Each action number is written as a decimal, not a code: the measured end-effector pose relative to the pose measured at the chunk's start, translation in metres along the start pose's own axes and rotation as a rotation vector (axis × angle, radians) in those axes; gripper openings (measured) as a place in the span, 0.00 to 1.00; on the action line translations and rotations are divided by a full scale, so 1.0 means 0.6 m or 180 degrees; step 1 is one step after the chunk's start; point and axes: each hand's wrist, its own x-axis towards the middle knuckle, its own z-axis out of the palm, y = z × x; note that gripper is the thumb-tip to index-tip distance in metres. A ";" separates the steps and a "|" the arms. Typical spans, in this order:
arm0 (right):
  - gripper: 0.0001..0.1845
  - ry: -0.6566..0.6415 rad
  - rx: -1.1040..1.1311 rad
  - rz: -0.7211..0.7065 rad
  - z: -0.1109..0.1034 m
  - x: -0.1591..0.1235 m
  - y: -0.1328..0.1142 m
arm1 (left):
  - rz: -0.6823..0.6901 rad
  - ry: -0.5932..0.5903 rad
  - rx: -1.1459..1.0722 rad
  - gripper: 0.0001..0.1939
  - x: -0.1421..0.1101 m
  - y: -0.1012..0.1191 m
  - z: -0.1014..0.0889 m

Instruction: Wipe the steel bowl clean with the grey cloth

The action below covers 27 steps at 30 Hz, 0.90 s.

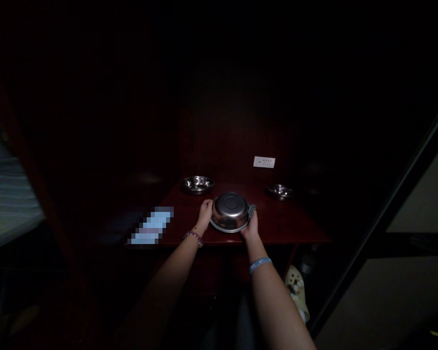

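A shiny steel bowl [229, 210] is held upside down, its base facing up, over the front of the dark red desk [182, 228]. My left hand [205, 214] grips the left side of its rim. My right hand [252, 226] grips the right side, with a small grey-green cloth-like piece [252, 211] between the thumb and the bowl. What that piece is exactly, I cannot tell. The undersides of my fingers are hidden by the bowl. Behind it, a steel bowl [197, 185] stands upright at the left, and a smaller steel bowl [280, 192] at the right.
A white wall socket [264, 162] is on the dark red back panel. A pixelated bright rectangle [151, 227] lies at the desk's left front. Below the desk at the right hangs or stands a pale clog [296, 289]. Dark side walls enclose the desk.
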 end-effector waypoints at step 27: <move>0.17 0.0045 -0.0143 0.0011 -0.003 0.003 -0.003 | -0.0133 0.0020 -0.0098 0.15 -0.011 0.013 0.005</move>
